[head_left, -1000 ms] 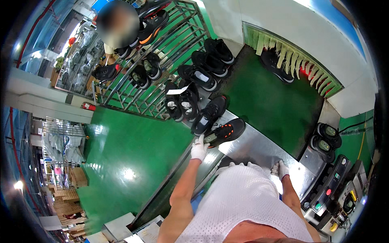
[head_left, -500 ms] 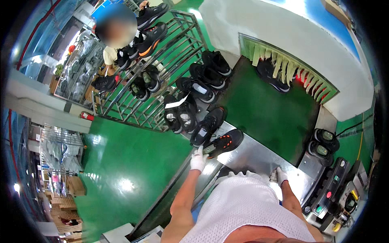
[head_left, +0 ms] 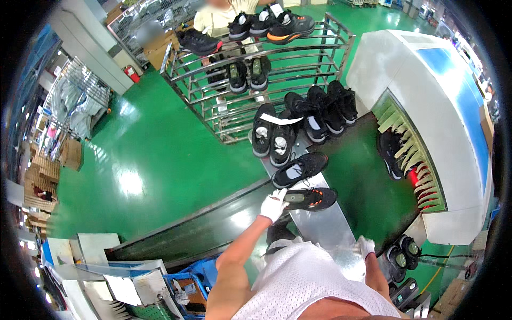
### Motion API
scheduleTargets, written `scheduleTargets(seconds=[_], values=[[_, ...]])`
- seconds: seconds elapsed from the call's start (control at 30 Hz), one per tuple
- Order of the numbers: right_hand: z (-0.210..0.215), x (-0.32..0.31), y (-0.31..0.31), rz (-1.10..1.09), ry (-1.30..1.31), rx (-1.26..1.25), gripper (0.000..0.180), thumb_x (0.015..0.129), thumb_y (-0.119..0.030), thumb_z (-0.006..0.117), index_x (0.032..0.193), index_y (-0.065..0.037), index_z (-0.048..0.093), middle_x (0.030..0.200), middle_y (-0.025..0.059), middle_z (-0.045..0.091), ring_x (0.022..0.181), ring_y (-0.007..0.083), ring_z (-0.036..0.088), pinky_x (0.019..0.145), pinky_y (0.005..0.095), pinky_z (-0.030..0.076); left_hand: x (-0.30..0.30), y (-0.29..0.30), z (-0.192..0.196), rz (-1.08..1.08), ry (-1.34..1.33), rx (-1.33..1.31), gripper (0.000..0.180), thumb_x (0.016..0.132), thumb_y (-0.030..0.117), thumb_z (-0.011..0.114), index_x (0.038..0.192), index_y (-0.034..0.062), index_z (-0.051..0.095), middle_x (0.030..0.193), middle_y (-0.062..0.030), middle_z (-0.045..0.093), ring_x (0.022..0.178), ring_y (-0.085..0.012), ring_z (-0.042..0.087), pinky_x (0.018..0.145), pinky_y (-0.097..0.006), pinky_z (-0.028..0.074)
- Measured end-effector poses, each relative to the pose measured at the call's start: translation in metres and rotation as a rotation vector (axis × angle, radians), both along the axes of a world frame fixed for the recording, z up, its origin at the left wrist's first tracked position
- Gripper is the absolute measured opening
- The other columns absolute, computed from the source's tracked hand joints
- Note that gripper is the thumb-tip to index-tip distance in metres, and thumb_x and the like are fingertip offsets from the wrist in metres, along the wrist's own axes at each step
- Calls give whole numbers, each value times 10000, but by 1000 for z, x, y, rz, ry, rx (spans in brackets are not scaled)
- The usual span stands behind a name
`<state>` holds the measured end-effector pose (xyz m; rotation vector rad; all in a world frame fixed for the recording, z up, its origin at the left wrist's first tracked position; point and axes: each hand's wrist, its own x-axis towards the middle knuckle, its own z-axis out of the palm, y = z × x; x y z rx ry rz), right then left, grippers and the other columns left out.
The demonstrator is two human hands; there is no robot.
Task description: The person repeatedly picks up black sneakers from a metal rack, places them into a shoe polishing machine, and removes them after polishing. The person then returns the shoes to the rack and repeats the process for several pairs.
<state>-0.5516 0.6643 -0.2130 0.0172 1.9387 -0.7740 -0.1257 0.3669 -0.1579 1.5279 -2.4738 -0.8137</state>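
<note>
My gloved left hand (head_left: 273, 206) is closed on the heel end of a black sneaker (head_left: 316, 199) with orange lace loops, over the metal ledge (head_left: 332, 226). Just beyond it a black sneaker with a pale tongue label (head_left: 300, 169) lies on the ledge. Farther off stand two paper-stuffed sneakers (head_left: 262, 133), a white paper strip (head_left: 281, 120) across them, and several more black sneakers (head_left: 316, 118). Beside the ledge's right edge, by the green belt (head_left: 349, 181), my gloved right hand (head_left: 366, 246) has its fingers loosely apart, with nothing visible in it.
A black shoe (head_left: 390, 154) sits on the belt at the strip curtain (head_left: 413, 160) of a white machine (head_left: 426, 96). Two sneakers (head_left: 397, 262) stand at right. Behind, a person (head_left: 226, 18) is at a metal rack (head_left: 229, 120) bearing shoes. A blue crate (head_left: 198, 274) is at lower left.
The whole view has swung, bringing the rack toward the middle and more of the lower left into sight. My left hand keeps its hold on the sneaker; my right stays by the ledge.
</note>
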Motion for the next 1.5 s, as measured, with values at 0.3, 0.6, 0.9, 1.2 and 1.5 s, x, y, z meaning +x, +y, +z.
scheduleTargets(seconds=[0.3,0.6,0.9,1.2,1.5], values=[[25,55,-86,78,-52,-94,422,1002,-317,614,1267,3,541,972,118,702,769,239,723,653,420,636,4,1,19,19,57,53,661,925,347,660,1491,108,417,1273,-229,575,1085,-438,619,898,-509,527],[10,93,-45,161,-138,-110,401,1002,-317,592,1244,2,585,944,95,717,775,236,721,691,409,627,78,88,44,360,96,-64,654,941,306,668,1503,89,414,1351,-227,547,1213,-398,571,1044,-499,423],[-14,97,-21,42,-290,-190,297,994,-339,621,1047,-48,595,863,98,684,707,257,700,616,428,610,157,220,38,782,-14,13,681,937,338,672,1488,31,414,1374,-264,535,1209,-433,564,1028,-478,454],[3,138,-42,74,-171,-183,339,976,-303,620,1092,15,625,856,133,698,704,238,703,585,399,594,162,170,27,649,140,-17,692,961,346,643,1507,9,385,1367,-279,541,1217,-445,567,1053,-492,438],[30,229,-60,98,-131,-115,309,968,-259,623,1098,21,601,821,101,665,630,225,662,545,387,579,230,122,36,611,146,80,670,961,321,652,1502,20,396,1383,-268,537,1174,-392,619,1008,-470,480]])
